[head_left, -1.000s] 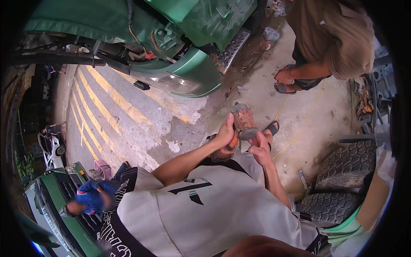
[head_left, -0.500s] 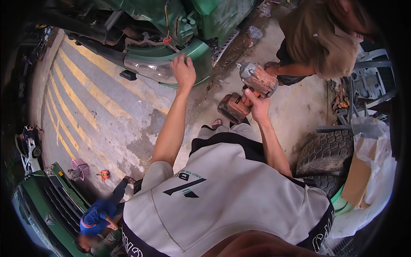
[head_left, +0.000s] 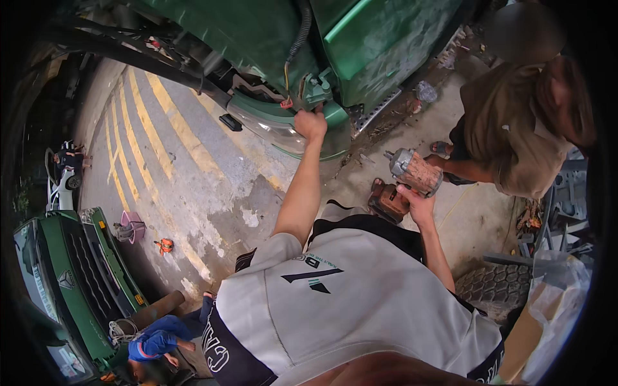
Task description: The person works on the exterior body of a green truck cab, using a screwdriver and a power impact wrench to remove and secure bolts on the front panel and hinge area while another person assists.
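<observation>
Nearest, below the person's head, the pale shirt [head_left: 360,302] fills the lower middle. Just beyond it, the right hand [head_left: 421,204] is closed around the handle of a dusty impact wrench [head_left: 417,174], which is held above the concrete, its nose turned up and to the left, toward the vehicle. The left hand [head_left: 311,125] reaches farther out, to the top of the curved green panel [head_left: 335,119], just under a green bracket [head_left: 315,89]. Its fingers are bent, but their tips are hidden, so I cannot tell if they grip something or only touch. Beside it hangs a red connector [head_left: 286,103]. In my judgement, the step in hand is to feel or steady this place by the bracket, while the wrench waits apart from it. Bringing the wrench there would call for a firm right grip, a straight approach and left fingers kept clear of its nose. Farther away, a pink basket [head_left: 134,227] stands on the ground, and beyond is a white car [head_left: 62,194].
</observation>
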The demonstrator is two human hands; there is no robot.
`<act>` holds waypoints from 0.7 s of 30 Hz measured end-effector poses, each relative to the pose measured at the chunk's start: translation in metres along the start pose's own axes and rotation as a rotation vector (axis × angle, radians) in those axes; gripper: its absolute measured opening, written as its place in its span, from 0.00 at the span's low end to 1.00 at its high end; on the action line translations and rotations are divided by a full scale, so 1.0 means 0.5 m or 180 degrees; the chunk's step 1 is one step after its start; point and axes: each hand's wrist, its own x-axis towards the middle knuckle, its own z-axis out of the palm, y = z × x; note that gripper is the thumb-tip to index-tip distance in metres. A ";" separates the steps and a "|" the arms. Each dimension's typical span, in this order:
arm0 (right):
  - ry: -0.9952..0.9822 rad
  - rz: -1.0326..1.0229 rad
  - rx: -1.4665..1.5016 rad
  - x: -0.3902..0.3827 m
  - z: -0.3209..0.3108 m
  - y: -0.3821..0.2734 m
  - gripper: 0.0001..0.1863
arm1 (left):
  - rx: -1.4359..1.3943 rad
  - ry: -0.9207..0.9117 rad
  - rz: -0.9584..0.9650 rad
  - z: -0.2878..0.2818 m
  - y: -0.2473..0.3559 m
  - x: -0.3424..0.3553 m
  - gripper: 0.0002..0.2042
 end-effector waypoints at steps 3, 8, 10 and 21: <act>0.0050 -0.0340 -0.0212 0.027 -0.035 0.061 0.19 | -0.1226 0.0389 0.0058 0.006 0.006 -0.020 0.14; 0.0002 0.0084 -0.0319 0.025 -0.011 0.036 0.12 | -0.3695 0.0094 -0.0894 -0.079 -0.046 -0.080 0.10; 0.0004 0.0039 -0.0341 0.015 0.022 0.030 0.12 | -0.4455 -0.0282 -0.1153 -0.128 -0.118 -0.104 0.08; -0.0017 0.0276 0.0220 -0.146 0.248 0.095 0.09 | -0.5051 -0.2795 -0.0444 -0.383 -0.255 -0.254 0.18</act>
